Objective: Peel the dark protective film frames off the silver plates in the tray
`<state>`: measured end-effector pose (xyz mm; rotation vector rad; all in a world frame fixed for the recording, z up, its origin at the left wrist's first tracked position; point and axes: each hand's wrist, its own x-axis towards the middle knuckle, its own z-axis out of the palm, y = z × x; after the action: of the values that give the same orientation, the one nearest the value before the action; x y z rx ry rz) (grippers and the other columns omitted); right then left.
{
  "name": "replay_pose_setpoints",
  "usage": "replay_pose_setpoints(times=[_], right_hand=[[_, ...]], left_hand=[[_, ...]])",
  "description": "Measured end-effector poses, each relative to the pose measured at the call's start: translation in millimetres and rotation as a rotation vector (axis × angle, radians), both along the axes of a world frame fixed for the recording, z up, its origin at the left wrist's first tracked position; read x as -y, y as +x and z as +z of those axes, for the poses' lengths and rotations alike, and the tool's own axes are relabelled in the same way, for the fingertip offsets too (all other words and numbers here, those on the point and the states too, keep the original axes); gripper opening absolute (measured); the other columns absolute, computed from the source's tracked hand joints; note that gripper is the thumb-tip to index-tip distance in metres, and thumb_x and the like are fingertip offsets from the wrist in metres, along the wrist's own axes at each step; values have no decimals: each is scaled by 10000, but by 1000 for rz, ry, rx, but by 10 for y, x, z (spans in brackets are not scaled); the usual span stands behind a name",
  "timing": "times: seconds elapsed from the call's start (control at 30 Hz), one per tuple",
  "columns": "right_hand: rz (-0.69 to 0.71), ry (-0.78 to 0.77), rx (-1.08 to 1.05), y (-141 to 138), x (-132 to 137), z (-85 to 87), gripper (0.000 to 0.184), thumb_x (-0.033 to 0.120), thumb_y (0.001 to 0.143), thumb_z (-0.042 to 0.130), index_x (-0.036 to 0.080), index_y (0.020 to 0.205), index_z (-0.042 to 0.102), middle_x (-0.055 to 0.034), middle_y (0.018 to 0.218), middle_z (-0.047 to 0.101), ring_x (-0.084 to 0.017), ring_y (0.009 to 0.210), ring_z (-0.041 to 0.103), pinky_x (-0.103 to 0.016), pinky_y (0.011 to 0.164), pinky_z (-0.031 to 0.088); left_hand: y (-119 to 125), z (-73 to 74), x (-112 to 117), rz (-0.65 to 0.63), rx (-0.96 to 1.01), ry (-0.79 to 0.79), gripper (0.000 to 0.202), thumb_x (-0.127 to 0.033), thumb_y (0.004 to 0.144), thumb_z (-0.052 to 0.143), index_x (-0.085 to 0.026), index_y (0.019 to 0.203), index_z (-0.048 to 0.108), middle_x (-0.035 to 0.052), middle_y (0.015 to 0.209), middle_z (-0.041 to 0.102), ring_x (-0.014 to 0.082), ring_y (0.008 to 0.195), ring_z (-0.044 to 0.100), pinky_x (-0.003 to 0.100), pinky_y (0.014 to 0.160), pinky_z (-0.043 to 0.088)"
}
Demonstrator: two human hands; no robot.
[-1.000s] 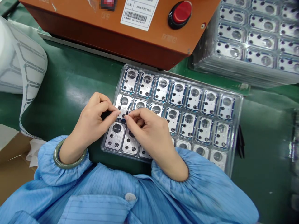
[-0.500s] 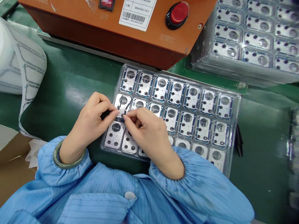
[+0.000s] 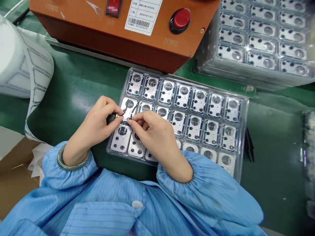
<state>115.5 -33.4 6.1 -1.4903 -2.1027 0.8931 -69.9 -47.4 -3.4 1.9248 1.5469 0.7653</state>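
A clear plastic tray (image 3: 242, 137) with several small metal plates (image 3: 195, 125) in its pockets lies on the green mat. My left hand (image 3: 97, 123) and my right hand (image 3: 151, 132) meet over the tray's left end, both pinched on a thin black gasket strip (image 3: 131, 113) that curls up above one metal plate (image 3: 128, 106). The left fingers also close round a small dark thing that I cannot make out. Both wrists wear blue sleeves, and a green bangle (image 3: 72, 162) sits on the left one.
An orange machine box (image 3: 118, 29) with a red button (image 3: 180, 19) stands behind the tray. A stack of filled trays (image 3: 258, 46) is at the back right. White liner tape (image 3: 31, 78) hangs at the left, above a cardboard box (image 3: 12, 177). Black tweezers (image 3: 249, 144) lie right of the tray.
The two hands have stayed pinched together at the same pocket. The thin black strip now stands up a little more between the fingertips. The view has shifted slightly.
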Motion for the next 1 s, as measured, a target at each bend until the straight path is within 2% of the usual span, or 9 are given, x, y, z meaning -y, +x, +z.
replay_pose_setpoints(times=[0.23, 0.37, 0.47, 0.57, 0.7, 0.9, 1.0], right_hand=[[-6, 54, 115, -48, 14, -14, 111, 260, 859, 575, 192, 772, 589, -4, 739, 616, -127, 623, 529, -249, 532, 290], [-9, 135, 47, -48, 42, -46, 123, 259, 873, 547, 189, 782, 591, -13, 749, 624, -135, 659, 553, -251, 547, 316], [-25, 139, -85, -22, 64, -59, 132, 274, 874, 554, 186, 781, 586, -13, 748, 630, -135, 673, 574, -249, 571, 367], [-53, 107, -266, 16, 101, -47, 105, 275, 863, 578, 186, 807, 577, -1, 750, 639, -122, 643, 588, -250, 589, 422], [-25, 182, -454, 53, 183, -9, 53, 232, 867, 577, 189, 838, 563, 1, 771, 634, -123, 681, 616, -258, 652, 488], [-8, 282, -586, 108, 258, 58, 44, 167, 862, 563, 197, 832, 554, 1, 784, 616, -118, 693, 616, -256, 670, 532], [12, 296, -613, 181, 266, 78, 52, 161, 855, 574, 202, 829, 555, 9, 772, 616, -113, 676, 611, -251, 651, 532]], left_hand=[[44, 39, 2, 28, -13, -29, 93, -152, 815, 569, -205, 890, 583, 32, 943, 535, 153, 940, 548, 298, 810, 495], [27, 6, 18, 65, -8, 28, 67, -188, 814, 594, -210, 877, 601, 36, 972, 553, 165, 999, 559, 317, 859, 497], [17, -35, 54, 111, 49, 114, 69, -223, 806, 630, -205, 873, 626, 48, 1013, 566, 170, 1022, 566, 318, 866, 503], [41, -55, 112, 139, 172, 241, 88, -228, 794, 663, -200, 876, 642, 49, 1014, 590, 160, 962, 586, 294, 811, 512], [161, -38, 211, 145, 321, 384, 89, -174, 802, 656, -202, 884, 636, 34, 936, 613, 153, 932, 597, 282, 806, 509], [428, 13, 350, 224, 488, 426, 128, -132, 828, 626, -209, 927, 597, -13, 839, 614, 81, 658, 635, 198, 624, 532], [524, 45, 398, 229, 483, 457, 141, -118, 829, 623, -205, 934, 586, -21, 825, 608, 73, 630, 642, 184, 610, 542]])
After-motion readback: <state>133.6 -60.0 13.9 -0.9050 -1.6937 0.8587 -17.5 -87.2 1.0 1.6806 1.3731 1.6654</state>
